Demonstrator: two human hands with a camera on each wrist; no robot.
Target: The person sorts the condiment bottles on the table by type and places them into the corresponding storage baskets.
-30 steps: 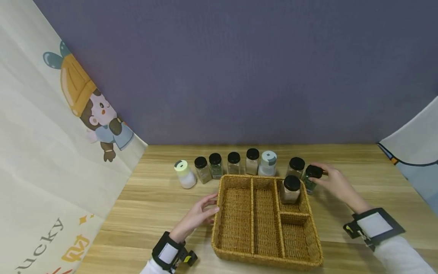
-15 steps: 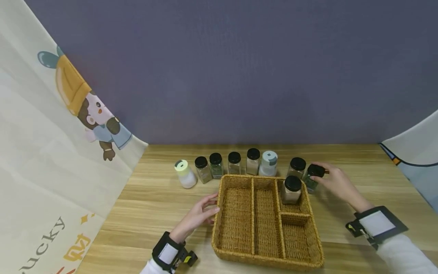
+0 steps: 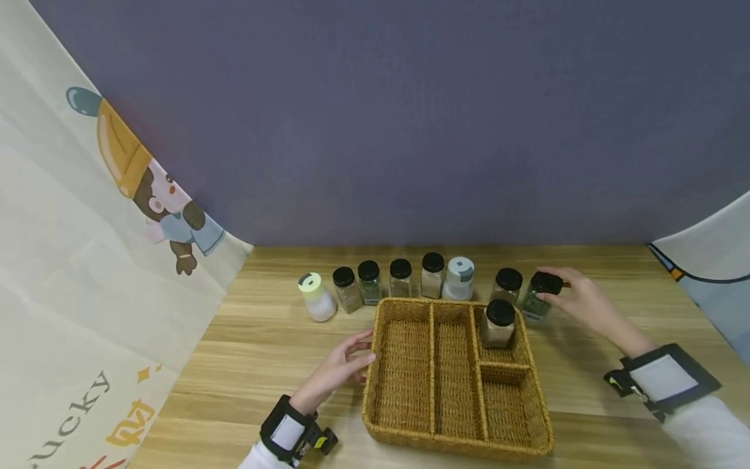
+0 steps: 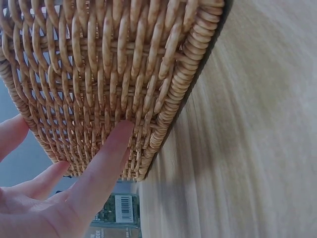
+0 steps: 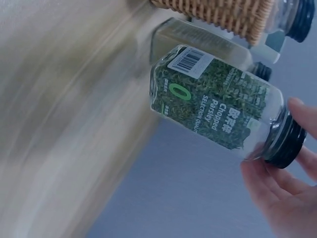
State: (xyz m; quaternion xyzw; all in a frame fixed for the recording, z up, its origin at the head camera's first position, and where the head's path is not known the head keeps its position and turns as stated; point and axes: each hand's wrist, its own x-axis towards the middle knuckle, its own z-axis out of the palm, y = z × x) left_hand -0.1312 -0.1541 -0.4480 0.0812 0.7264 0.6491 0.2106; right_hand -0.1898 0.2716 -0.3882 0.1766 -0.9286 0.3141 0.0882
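Note:
My right hand (image 3: 586, 306) pinches the jar of chopped parsley (image 5: 213, 101) around its black lid and neck. In the head view this parsley jar stands off the basket's back right corner; whether its base touches the table I cannot tell. My left hand (image 3: 340, 368) rests its fairly straight fingers against the left wall of the divided wicker basket (image 4: 106, 74). One black-lidded jar (image 3: 498, 324) of pale powder stands in the basket's back right compartment. Just left of the parsley is another black-lidded jar (image 3: 507, 284), partly hidden behind the basket.
Behind the basket runs a loose row of jars, including a white-capped shaker (image 3: 459, 279) and a black-lidded jar (image 3: 432, 275). A yellow-topped shaker (image 3: 318, 298) is at the left end. A grey-blue panel (image 3: 410, 130) rises at the wooden table's (image 3: 258, 352) back edge.
My right hand has shifted slightly right and back with the parsley jar, widening its distance from the neighbouring jar. My left hand and the basket look unmoved.

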